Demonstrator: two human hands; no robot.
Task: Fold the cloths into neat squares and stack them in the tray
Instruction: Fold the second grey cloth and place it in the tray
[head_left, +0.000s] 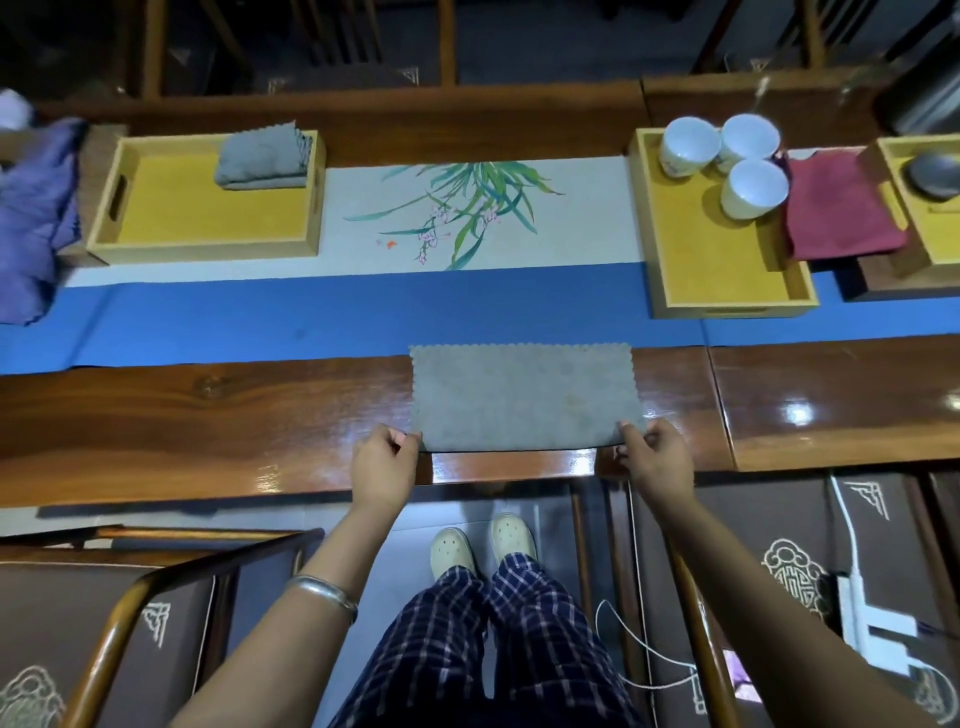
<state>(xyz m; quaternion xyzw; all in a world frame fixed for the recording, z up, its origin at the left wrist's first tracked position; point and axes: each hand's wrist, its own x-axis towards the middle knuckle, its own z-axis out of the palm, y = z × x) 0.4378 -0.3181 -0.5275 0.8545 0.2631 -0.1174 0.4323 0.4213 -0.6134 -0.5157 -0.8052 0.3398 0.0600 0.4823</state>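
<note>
A grey cloth (524, 397) with zigzag edges lies flat as a wide rectangle on the wooden table, its far edge touching the blue runner. My left hand (383, 467) pinches its near left corner. My right hand (657, 457) pinches its near right corner. At the far left stands a wooden tray (208, 249) with a yellow floor. A folded grey cloth (262, 158) rests in the tray's far right corner.
A purple cloth (36, 218) is heaped at the far left. A second tray (727, 306) at the right holds three white cups (727, 156). A dark red cloth (836, 208) lies beside it, then a third tray (919, 249). Chairs flank my legs.
</note>
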